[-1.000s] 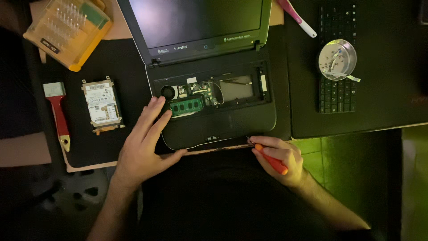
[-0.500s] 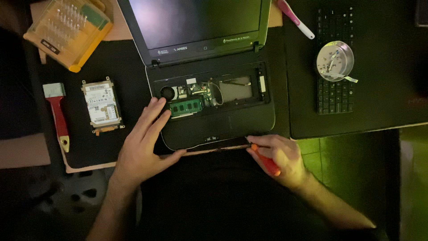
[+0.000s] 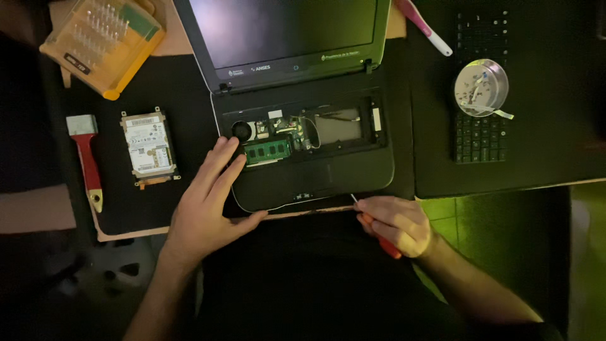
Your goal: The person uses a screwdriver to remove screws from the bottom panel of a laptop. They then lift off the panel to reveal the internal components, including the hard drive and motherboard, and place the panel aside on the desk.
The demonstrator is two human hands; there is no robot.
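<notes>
An opened black laptop [image 3: 315, 170] lies in the middle of the dark mat, keyboard removed, with a green memory module [image 3: 267, 151], a fan and cables exposed. My left hand [image 3: 205, 202] rests flat on the laptop's front left corner, fingers spread and pointing toward the memory module. My right hand [image 3: 398, 222] grips a red-handled screwdriver [image 3: 379, 235] whose metal tip touches the laptop's front edge at the right.
A hard drive [image 3: 149, 148] and a red-handled brush [image 3: 87, 161] lie on the mat to the left. A yellow bit case [image 3: 104, 41] sits at far left. The removed keyboard [image 3: 483, 95] with a round clear dish [image 3: 481, 87] lies right, a pink-white tool [image 3: 426, 25] beyond.
My right hand has slid slightly left along the laptop's front edge with the screwdriver. The left hand has stayed in place.
</notes>
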